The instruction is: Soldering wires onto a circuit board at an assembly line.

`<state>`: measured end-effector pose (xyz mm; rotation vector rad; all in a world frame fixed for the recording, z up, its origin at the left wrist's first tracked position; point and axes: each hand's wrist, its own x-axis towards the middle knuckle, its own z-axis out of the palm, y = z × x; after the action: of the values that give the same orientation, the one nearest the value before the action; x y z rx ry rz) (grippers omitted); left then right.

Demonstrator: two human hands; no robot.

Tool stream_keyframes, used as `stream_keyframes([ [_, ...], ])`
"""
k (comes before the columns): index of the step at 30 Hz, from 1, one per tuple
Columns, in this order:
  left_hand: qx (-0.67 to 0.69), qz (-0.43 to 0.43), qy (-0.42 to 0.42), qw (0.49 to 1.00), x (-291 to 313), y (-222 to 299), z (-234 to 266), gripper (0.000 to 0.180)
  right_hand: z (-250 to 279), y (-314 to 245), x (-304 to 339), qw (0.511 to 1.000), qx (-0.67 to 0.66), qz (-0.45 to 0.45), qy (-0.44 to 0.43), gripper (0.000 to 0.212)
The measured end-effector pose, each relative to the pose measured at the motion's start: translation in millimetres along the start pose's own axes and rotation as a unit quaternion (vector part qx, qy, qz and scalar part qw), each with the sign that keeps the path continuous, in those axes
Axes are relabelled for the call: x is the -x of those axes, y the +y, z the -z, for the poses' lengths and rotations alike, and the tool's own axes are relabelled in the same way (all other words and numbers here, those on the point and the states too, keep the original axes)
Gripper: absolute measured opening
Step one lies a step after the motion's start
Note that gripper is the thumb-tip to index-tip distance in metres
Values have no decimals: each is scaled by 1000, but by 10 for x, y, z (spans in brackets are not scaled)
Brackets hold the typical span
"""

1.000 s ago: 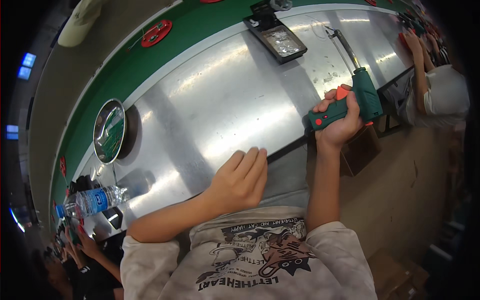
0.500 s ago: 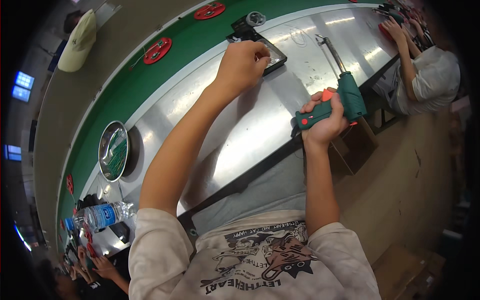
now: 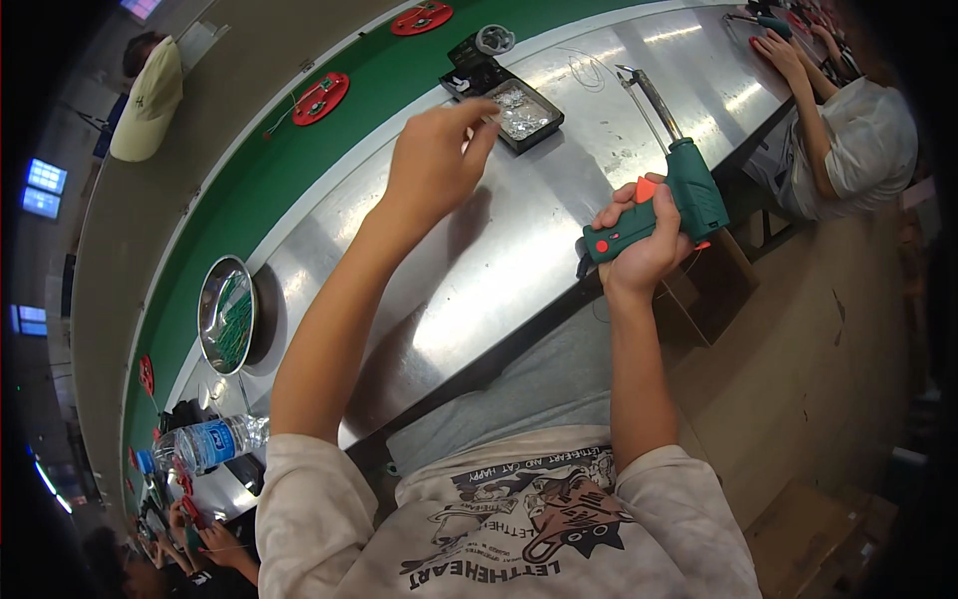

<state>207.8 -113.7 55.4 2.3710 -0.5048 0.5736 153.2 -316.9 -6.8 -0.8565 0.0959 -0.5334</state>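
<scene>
My right hand (image 3: 644, 235) grips a green soldering gun (image 3: 689, 190) with an orange trigger. It is held over the front edge of the steel bench (image 3: 499, 270), and its long metal tip points away toward the far side. My left hand (image 3: 434, 160) is raised over the bench beside a black tray (image 3: 524, 110) of shiny small parts. Its thumb and fingers are pinched on what looks like a small pale piece. A second black holder (image 3: 469, 75) sits just behind the tray.
A green belt (image 3: 399, 70) carrying red discs (image 3: 319, 95) runs behind the bench. A round metal bowl (image 3: 225, 314) of green parts and a water bottle (image 3: 210, 439) stand at the left. A seated person (image 3: 848, 130) works at the right, and other hands (image 3: 215, 539) show at the lower left.
My left hand rose from the bench's front edge, reached to the black tray, and now draws back slightly with pinched fingers. My right hand still holds the soldering gun.
</scene>
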Motion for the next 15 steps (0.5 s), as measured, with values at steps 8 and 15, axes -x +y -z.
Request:
stream_keyframes([
  [8, -120, -75, 38, 989, 1243, -147, 844, 8, -100, 95, 14, 999, 3, -49, -6, 28],
  [15, -187, -11, 111, 976, 1773, -668, 1172, 16, 224, 55, -182, 997, 47, -61, -21, 23],
])
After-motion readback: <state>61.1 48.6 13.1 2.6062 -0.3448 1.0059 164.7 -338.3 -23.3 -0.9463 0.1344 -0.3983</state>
